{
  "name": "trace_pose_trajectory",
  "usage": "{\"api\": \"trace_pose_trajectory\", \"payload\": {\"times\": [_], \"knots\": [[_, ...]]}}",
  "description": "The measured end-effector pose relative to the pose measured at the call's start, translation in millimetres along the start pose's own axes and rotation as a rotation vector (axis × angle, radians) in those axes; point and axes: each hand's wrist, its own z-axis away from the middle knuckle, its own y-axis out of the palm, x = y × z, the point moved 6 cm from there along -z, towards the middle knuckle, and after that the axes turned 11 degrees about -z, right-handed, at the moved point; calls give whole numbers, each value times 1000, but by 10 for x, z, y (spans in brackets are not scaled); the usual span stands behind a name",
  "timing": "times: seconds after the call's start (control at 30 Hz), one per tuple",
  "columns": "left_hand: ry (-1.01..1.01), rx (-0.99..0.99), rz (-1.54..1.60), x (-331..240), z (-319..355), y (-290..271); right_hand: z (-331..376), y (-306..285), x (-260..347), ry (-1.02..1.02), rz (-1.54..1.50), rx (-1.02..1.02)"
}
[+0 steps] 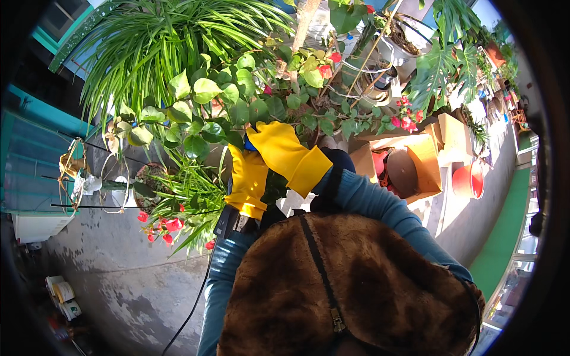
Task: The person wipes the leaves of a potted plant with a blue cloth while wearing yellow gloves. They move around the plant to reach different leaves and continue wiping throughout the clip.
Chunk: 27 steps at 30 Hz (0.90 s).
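Both hands in yellow rubber gloves, left hand and right hand reaching into leafy potted plant straight ahead, fingers buried among leaves, grip cannot tell, red flowers lower left, cardboard box right

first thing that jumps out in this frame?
Two bright yellow rubber gloves at centre: the left hand and right hand reach into a leafy shrub with red flowers. A brown furry jacket front fills the lower middle. At right, an open cardboard box sits beside a red bucket.
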Motion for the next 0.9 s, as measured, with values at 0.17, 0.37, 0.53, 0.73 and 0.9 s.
{"api": "trace_pose_trajectory", "payload": {"times": [0.17,0.37,0.53,0.73,0.9], "knots": [[27,21,139,-34,24,258,152,-16,42,-79,-76,-24],[328,-320,-1383,-215,200,249,387,2,52,-155,-230,-11],[553,-107,-1859,-213,90,138,471,-106,-36,-148,-297,-13],[626,-54,-2722,-155,117,135,138,-266,-162,-21,-196,-123],[183,-366,-1133,-255,105,112,70,9,42,-116,-181,-56]]}}
